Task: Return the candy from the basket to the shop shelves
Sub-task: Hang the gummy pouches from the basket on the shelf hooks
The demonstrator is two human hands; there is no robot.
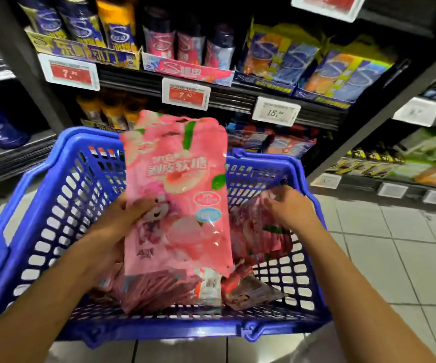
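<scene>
Candy in a pink peach-printed bag [177, 195] stands upright above the blue basket [54, 205], held at its left edge by the left hand [122, 218], thumb on the front. More pink bags [251, 231] lie in the basket; the right hand [287, 208] reaches among them, fingers curled on 1 bag's top. Beyond the far rim, shop shelves [237, 98] carry candy packs and price tags [185, 94].
</scene>
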